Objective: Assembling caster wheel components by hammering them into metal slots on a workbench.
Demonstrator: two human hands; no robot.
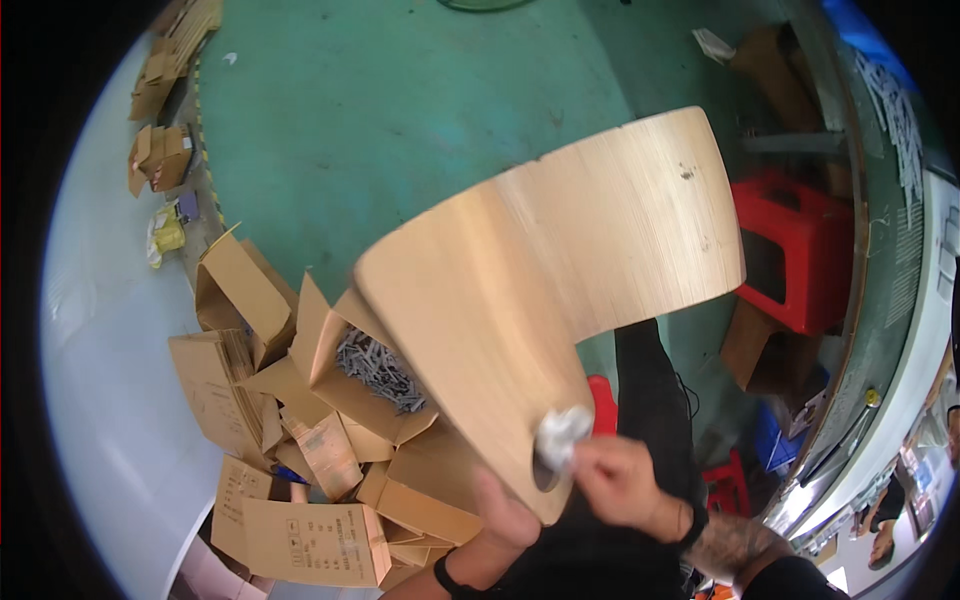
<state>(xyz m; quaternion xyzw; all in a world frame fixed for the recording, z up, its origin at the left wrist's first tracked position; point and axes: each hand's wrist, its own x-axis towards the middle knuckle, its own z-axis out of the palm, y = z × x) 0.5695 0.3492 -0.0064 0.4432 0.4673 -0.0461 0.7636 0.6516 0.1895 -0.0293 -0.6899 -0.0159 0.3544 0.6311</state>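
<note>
A pale, bent wooden panel (500, 270) with visible grain slants across the middle of the view. Its wide part reaches far right, its narrow end points toward me, and an oval hole (545, 474) opens near that end. My left hand (507, 515) grips the panel's edge beside the hole, fingers partly hidden beneath the wood. Pinched in my right hand (617, 482) is a crumpled white cloth (563, 436), lying against the wood at the hole's rim. That hand and the cloth look slightly blurred. Small dark marks show on the panel's far right part.
Opened cardboard boxes (318, 540) crowd the left, one holding many grey strips (378, 370). Red plastic stools (800, 255) stand at right beside a long bench (858, 300). Green floor (400, 110) spreads beyond the panel. A white curved surface (130, 330) borders the far left.
</note>
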